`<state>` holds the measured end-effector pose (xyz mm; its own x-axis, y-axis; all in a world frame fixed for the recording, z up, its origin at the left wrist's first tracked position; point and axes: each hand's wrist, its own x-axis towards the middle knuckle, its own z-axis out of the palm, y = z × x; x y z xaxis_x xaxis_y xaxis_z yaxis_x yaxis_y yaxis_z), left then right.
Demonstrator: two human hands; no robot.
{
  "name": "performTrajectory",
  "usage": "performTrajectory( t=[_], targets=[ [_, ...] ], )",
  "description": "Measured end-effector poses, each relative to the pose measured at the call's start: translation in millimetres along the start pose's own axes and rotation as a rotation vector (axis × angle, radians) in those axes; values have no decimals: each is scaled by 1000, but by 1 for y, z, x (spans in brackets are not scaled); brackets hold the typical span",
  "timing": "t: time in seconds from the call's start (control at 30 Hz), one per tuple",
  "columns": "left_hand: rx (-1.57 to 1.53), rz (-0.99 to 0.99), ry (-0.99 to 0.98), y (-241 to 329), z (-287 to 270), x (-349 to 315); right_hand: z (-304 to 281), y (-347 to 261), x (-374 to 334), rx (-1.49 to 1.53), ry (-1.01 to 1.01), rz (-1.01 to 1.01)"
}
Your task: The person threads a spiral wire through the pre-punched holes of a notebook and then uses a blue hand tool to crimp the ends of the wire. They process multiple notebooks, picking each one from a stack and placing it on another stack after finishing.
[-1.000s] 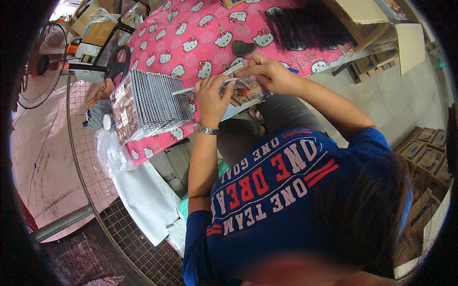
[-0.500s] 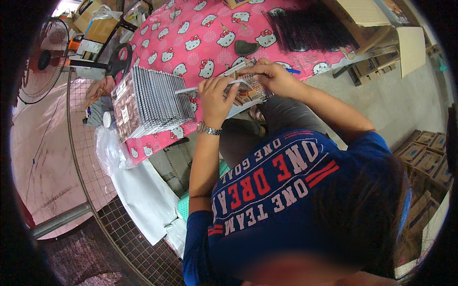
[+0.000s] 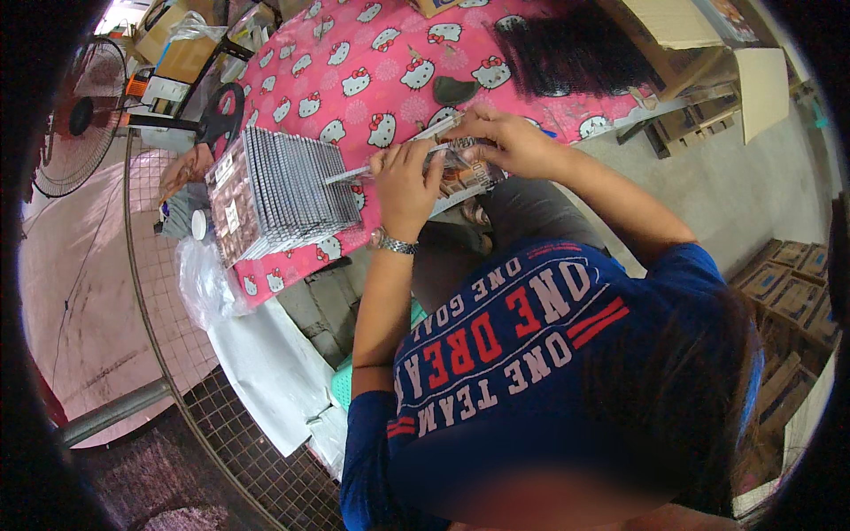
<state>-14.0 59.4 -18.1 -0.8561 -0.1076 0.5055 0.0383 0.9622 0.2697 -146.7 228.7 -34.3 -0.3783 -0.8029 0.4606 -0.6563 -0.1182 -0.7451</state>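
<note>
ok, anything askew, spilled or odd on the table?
Nothing clearly spilled or damaged. Only the loose black strands stand out, far right on the pink tablecloth: their ends poke out unevenly, while the book stack looks orderly.

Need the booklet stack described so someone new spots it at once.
Find the pink patterned tablecloth. Toward its left edge, left of the person's left hand, stands the booklet stack. Unlike the single booklet at the hands, it is many piled together, ridged grey edges showing.
</note>
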Motion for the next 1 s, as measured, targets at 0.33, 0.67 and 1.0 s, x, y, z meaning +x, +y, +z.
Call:
performTrajectory(
  t=[0.33, 0.67, 1.0],
  targets=[
    [-32, 26, 6, 1, -1, -1, 6, 0, 0, 115, -18, 140],
    [19, 76, -81, 1, -3, -4, -10, -24, 29, -44, -277, 86],
    [189, -59, -47, 8, -3, -14, 59, 123, 100, -858, -265, 718]
  ],
)
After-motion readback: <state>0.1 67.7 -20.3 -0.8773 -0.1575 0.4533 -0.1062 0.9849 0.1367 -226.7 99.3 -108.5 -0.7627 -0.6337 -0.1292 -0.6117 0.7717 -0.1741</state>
